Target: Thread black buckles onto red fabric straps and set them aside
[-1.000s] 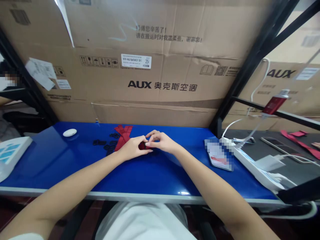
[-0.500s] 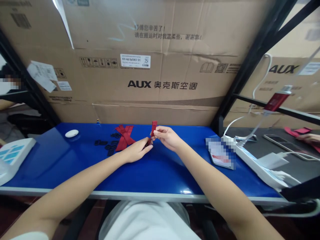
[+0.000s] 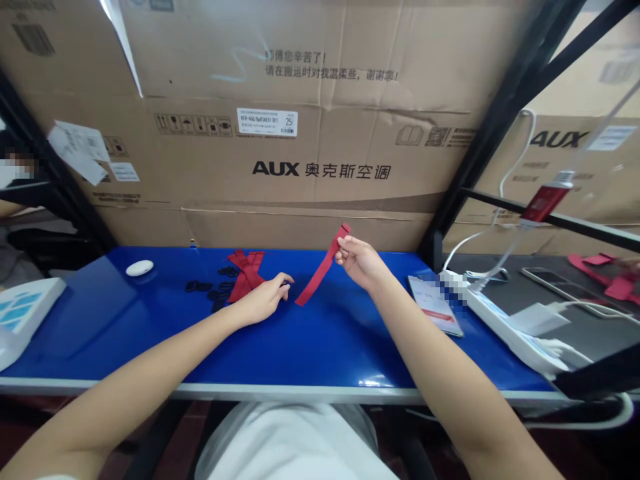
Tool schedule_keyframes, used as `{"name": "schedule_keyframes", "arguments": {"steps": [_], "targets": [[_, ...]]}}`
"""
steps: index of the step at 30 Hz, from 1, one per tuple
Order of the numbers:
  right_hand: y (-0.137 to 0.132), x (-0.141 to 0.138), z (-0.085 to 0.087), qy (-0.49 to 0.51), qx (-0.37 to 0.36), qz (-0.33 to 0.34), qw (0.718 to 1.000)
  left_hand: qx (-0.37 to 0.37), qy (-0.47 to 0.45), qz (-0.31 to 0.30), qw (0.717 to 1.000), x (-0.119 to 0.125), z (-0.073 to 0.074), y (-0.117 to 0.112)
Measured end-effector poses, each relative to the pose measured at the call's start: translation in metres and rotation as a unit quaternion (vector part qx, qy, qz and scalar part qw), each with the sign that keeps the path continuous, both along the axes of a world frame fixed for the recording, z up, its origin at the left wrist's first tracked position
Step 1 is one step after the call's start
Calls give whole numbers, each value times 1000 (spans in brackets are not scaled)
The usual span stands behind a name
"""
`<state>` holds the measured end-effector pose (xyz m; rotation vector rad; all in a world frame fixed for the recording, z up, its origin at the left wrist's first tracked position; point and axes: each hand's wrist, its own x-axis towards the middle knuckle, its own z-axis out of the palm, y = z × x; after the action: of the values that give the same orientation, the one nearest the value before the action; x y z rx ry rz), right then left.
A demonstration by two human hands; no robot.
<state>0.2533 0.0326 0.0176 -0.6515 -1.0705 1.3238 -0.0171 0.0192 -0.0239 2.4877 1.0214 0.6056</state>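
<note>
My right hand [image 3: 361, 261] pinches the upper end of a red fabric strap [image 3: 321, 267] and holds it up over the blue table [image 3: 310, 340]; the strap hangs slanting down to the left, its lower end near the tabletop. My left hand [image 3: 263, 298] rests on the table just left of that lower end, fingers closed on something small and dark that I cannot make out. Behind my left hand lie a few more red straps [image 3: 246, 268] crossed over each other, with several small black buckles [image 3: 213, 290] beside them.
A white oval object [image 3: 139, 268] lies at the table's back left and a white device [image 3: 23, 310] at the left edge. A card [image 3: 434, 303], a white power strip [image 3: 510, 327] and cables sit at the right. Cardboard boxes [image 3: 320, 133] wall off the back. Another person's hand works at the far right.
My hands were together folding the strap on the table. My right hand has since lifted up and to the right, drawing the strap out to full length; my left hand stayed low.
</note>
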Motion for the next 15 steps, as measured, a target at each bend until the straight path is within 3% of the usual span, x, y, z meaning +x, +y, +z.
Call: {"name": "schedule_keyframes", "arguments": {"steps": [6,10,15], "targets": [[7,25,-11,-55,-14,58,997,147,111,63,981,-2,-7,20],[11,45,-20,-95,-39,77,992,156,186,125,962,-2,-7,23],[18,68,-29,-152,-87,64,982,148,172,142,963,-3,-11,28]]}}
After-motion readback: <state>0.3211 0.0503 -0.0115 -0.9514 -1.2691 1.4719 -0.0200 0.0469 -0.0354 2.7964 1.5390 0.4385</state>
